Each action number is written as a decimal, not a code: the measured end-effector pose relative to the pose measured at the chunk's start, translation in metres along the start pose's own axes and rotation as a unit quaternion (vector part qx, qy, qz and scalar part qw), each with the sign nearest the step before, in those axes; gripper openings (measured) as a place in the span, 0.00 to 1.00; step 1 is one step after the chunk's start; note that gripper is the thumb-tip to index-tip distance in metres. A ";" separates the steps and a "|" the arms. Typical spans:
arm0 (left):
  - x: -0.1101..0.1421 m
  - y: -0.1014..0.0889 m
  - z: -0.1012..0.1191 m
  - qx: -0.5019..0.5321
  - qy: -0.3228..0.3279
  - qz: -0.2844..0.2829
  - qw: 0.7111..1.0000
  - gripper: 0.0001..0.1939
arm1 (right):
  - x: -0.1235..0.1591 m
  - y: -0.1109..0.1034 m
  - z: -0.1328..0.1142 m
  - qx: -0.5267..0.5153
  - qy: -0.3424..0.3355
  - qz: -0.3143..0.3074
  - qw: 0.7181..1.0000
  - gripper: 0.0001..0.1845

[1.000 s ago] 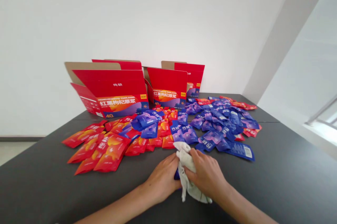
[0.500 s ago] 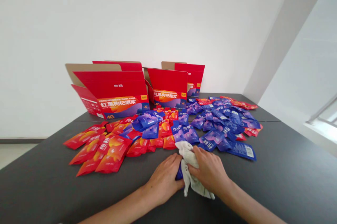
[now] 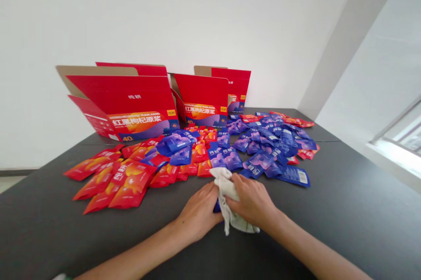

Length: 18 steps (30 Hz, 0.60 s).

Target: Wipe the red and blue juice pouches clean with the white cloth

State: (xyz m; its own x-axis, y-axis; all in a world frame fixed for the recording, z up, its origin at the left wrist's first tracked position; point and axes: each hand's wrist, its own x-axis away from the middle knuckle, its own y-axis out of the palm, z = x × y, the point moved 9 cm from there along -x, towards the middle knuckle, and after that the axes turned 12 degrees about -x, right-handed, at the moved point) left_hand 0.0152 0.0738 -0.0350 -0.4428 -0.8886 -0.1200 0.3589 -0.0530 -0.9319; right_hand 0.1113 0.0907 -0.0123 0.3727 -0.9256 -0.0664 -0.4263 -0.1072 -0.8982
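Close to the table's front, my left hand [image 3: 201, 210] is wrapped round a blue pouch [image 3: 217, 206], most of which is hidden by my fingers and a cloth. My right hand [image 3: 251, 199] grips that whitish cloth [image 3: 226, 192] and presses it against the pouch; part of the cloth hangs down towards the table. Just beyond my hands lie blue pouches [image 3: 232, 158] with purple prints. Red pouches [image 3: 130, 183] with orange prints spread out to the left of my left hand.
Open red cartons stand at the back: a large one [image 3: 131, 100] at left, a smaller one [image 3: 200, 100] in the middle, others behind. A heap of mixed blue and red pouches [image 3: 272, 140] covers the right rear of the dark table [image 3: 342, 210].
The whole view has shifted slightly, so everything sits a little further left and up. Both hands keep the same hold on the pouch and cloth.
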 end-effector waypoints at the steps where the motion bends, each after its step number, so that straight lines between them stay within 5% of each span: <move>1: 0.000 -0.001 0.002 0.006 0.006 0.003 1.000 0.24 | 0.000 0.003 -0.005 -0.006 -0.017 -0.010 1.000 0.17; 4: -0.001 -0.003 0.001 0.005 -0.015 -0.001 1.000 0.22 | 0.000 0.001 0.001 0.003 0.003 0.001 1.000 0.16; 12: -0.006 -0.018 -0.017 0.041 -0.049 -0.011 0.998 0.18 | -0.008 -0.039 0.079 0.011 0.139 0.058 0.989 0.20; 18: -0.031 -0.080 -0.083 -0.008 -0.129 0.104 0.986 0.27 | -0.012 -0.039 0.082 -0.017 0.126 0.055 0.990 0.19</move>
State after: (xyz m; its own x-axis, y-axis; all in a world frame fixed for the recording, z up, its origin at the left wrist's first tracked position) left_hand -0.0680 0.1432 0.0146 -0.1362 -0.9662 -0.2190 0.4058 0.1472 -0.9020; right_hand 0.1909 0.1356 -0.0125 0.1056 -0.9932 -0.0488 -0.4829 -0.0083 -0.8757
